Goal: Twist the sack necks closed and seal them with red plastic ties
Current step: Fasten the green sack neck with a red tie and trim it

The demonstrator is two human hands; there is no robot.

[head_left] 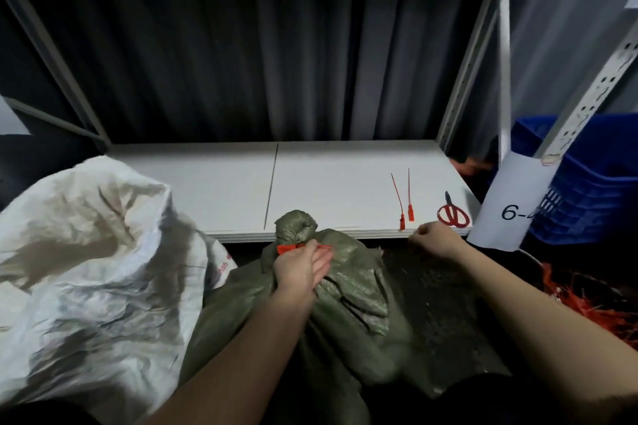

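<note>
Olive-green woven plastic sack sits low in front, its twisted neck bunched into a knob just above the left hand. Left fingers curl onto the sack right under a red plastic tie looped on the neck, tie body running left-right; whether they pinch the tie or just the cloth, cannot tell. Right hand is a closed fist off to the right, well apart from the neck; likely pulling the tie's tail, but the tail is not visible. Two spare red ties lie lengthwise away from the person, just above the right fist, red-handled scissors beside them, all on the white shelf board. Open white woven sack far left, not yet sealed. Dim storage rack, dark curtain behind.
</note>
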